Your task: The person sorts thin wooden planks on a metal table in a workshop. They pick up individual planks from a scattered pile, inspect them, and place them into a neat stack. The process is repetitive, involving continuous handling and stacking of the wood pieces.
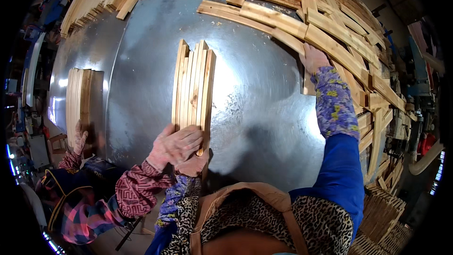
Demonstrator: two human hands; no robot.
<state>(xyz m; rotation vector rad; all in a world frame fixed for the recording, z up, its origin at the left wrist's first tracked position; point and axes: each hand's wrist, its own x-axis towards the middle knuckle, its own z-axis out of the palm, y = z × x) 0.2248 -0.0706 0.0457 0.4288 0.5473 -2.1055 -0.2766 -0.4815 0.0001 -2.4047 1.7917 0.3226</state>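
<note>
Bundle of narrow pale wooden strips (192, 85) sits mid-frame; left hand (192, 164) curls round its lower end; right hand (314, 58), upper right, touches flat pale wooden planks (337, 54), fingers' closure unclear.

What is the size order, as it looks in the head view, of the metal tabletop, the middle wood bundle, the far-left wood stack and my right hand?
1. Metal tabletop
2. Middle wood bundle
3. Far-left wood stack (it may be farther from the camera, so its real size is unsure)
4. Right hand
</note>
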